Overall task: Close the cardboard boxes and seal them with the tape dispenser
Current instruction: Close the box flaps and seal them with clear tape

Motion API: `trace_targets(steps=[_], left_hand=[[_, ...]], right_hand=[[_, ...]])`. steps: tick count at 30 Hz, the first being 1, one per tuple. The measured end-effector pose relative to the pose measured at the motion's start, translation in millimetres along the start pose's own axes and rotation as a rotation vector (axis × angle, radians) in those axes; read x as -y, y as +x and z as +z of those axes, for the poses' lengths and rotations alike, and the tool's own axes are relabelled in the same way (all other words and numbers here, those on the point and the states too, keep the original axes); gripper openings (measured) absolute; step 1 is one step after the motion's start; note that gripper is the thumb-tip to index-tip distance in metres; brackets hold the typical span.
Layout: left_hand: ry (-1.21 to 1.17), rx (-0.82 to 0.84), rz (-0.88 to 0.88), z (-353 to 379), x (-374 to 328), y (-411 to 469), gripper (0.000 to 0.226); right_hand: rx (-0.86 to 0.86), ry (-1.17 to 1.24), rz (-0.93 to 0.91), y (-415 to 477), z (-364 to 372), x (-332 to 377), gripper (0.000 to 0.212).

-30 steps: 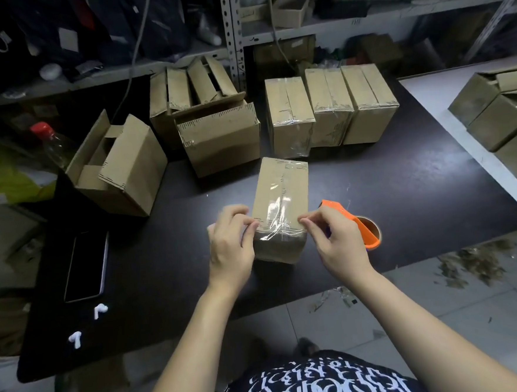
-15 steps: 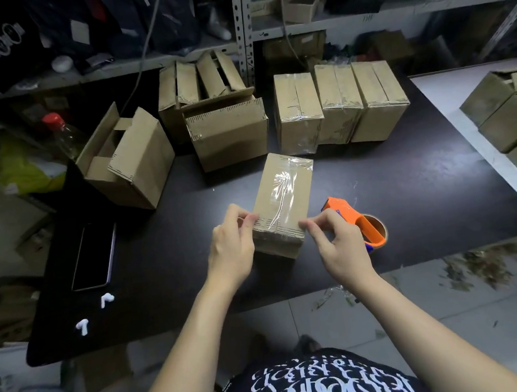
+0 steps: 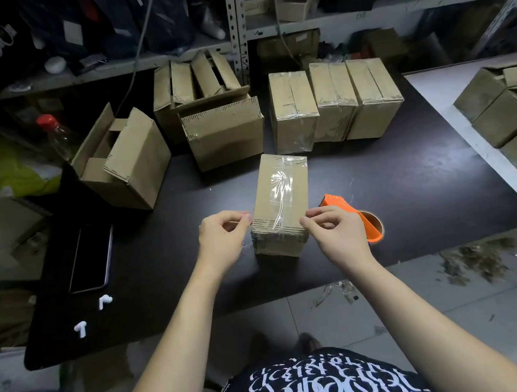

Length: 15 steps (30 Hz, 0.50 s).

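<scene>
Open box (image 3: 126,162): left of the counter (image 3: 403,185), flaps up, untaped. Judged work still to do.

Left hand (image 3: 223,238): half a second ago it pressed on the box top. It now sits just beside the near left edge, forearm reaching in low. Grip clenched, thumb against forefinger, nothing seen held.

Taped box (image 3: 280,200): centre of counter, towards the near side, flaps shut, clear tape along the top and over the near end. With both hands drawn off it, smoothing looks finished and this box sealed.

Right hand (image 3: 333,236): mirrored pose, fingertips at the near right edge. Grip curled, visibly empty.

Tape dispenser (image 3: 357,222): orange, lying on the counter just behind the right hand, unheld.

Sealed boxes (image 3: 333,98): three, rear row.
</scene>
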State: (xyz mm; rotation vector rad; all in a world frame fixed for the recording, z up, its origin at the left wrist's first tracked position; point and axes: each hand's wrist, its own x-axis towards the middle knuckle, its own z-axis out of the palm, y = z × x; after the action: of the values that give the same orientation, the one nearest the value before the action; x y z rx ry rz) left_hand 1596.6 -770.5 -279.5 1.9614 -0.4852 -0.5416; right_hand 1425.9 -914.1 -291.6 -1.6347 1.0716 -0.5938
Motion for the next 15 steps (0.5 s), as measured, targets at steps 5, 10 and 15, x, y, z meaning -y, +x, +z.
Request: trace_targets(steps=[5,10,15], left_hand=[[0.019,0.009,0.011,2.3,0.1,2.9,0.008],[0.030,0.000,0.013,4.3,3.5,5.8,0.007],[-0.020,-0.068,0.015,12.0,11.6,6.3,0.005]], right_hand=[[-0.008,0.002,0.014,4.9,0.1,-4.3,0.007],[0.003,-0.023,-0.004,4.9,0.1,-5.9,0.006],[-0.028,0.064,0.008,-1.9,3.4,-9.2,0.004]])
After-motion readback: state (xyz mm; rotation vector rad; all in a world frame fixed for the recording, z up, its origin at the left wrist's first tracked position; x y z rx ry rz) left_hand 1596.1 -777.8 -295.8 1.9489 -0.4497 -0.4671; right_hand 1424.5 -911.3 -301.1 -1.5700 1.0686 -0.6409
